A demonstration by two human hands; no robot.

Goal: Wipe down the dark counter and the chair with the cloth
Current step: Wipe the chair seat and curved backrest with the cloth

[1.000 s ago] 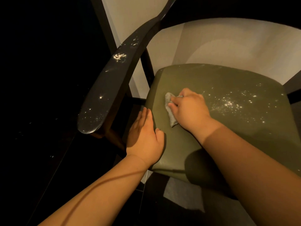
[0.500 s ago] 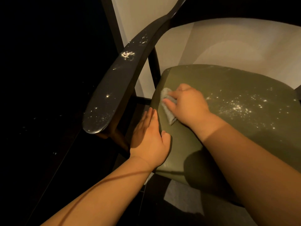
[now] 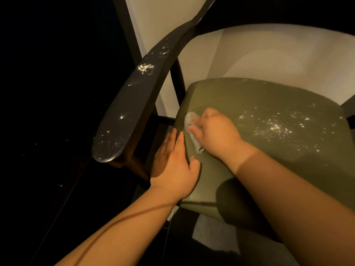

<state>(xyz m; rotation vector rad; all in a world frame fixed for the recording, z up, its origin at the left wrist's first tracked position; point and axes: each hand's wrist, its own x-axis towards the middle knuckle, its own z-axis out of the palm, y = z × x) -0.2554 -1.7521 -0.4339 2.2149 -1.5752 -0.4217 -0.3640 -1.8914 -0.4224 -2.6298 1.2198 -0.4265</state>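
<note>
1. Since the earlier frames, the right hand (image 3: 215, 135) has carried the cloth (image 3: 196, 144) slightly closer to the 9 o'clock edge of the seat (image 3: 259, 96); the left hand (image 3: 172, 164) has stayed at that edge.
2. Grip: the right hand's fingers curl over the cloth and press it onto the seat. The left hand lies flat with straight fingers against the seat's side and holds nothing.
3. Location: the cloth sits at the seat's left edge, its long axis running roughly 12 to 6 o'clock.
4. Key relation: the white specks (image 3: 274, 128) lie well apart at 3 o'clock from the cloth, and the soiled armrest (image 3: 130, 104) lies at 10 o'clock.
5. Judgement: the seat wipe is partly done. A sweep toward 3 o'clock, broadside to the cloth's long axis, appears to be what is called for, with the right hand the nearer.
</note>
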